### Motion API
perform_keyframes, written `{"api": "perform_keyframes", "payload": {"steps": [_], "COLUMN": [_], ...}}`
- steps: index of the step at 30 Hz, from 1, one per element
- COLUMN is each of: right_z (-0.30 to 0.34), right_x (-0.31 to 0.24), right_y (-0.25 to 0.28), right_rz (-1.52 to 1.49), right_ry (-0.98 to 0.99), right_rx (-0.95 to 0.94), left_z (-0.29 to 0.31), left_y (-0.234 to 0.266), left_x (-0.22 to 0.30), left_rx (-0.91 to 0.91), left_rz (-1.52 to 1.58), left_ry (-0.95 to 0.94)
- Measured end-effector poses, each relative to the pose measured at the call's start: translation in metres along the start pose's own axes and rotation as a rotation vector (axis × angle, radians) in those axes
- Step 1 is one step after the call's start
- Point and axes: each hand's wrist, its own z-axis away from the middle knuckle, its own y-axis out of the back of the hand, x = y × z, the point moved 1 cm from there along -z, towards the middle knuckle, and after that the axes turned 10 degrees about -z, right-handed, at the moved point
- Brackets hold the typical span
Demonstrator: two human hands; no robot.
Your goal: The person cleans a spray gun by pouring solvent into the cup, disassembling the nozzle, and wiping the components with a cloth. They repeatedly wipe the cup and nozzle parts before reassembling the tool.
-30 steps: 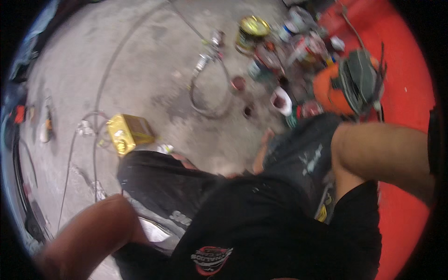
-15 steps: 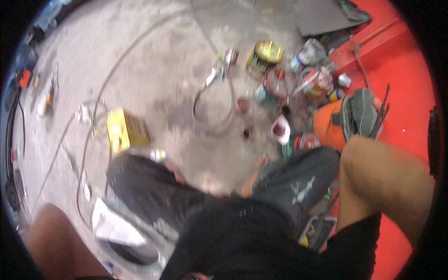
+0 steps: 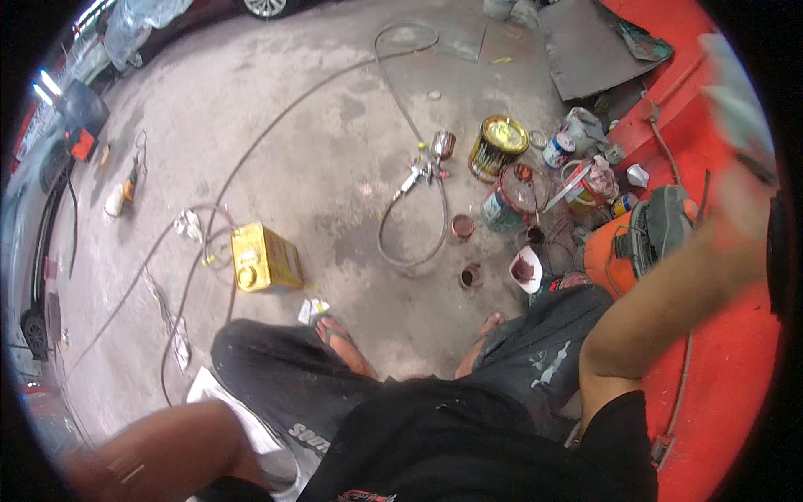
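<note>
My right arm is raised toward the red wall, and its hand (image 3: 743, 201) is smeared by motion at the right rim. A pale grey-white, sheet-like thing (image 3: 732, 100) sticks up from that hand, too blurred to name; the fingers seem closed on its lower end. My left forearm reaches out at the lower left, its hand beyond the picture. On the floor ahead lies a spray gun (image 3: 425, 171) with a metal cup and an air hose (image 3: 288, 109). Nearby stand a yellow-topped paint can (image 3: 499, 146), a small cup of dark red paint (image 3: 462, 226) and a white paper funnel (image 3: 526, 268).
A yellow square tin (image 3: 266, 258) stands ahead of my left knee. An orange-and-grey machine (image 3: 627, 243) sits against the red wall (image 3: 728, 376), beside a stained paint bucket (image 3: 510, 201). A polisher-like tool (image 3: 123, 191) lies far left, near vehicles.
My right hand has come into view at the right rim with the pale thing. The left forearm has swung inward. My view has tilted up, showing more floor and the vehicles.
</note>
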Motion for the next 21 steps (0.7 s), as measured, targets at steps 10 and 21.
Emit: {"api": "perform_keyframes", "payload": {"steps": [10,21], "right_z": [0.317,0.259], "right_x": [0.084,0.124], "right_y": [-0.002,0.009], "right_rz": [0.280,0.200], "right_ry": [-0.133,-0.693], "right_rx": [-0.723,-0.970], "left_z": [0.192,0.252], "left_y": [-0.200,-0.265], "left_x": [-0.121,-0.166], "left_rx": [0.111,0.015], "left_rz": [1.041,0.638], "left_ry": [1.547,1.332]}}
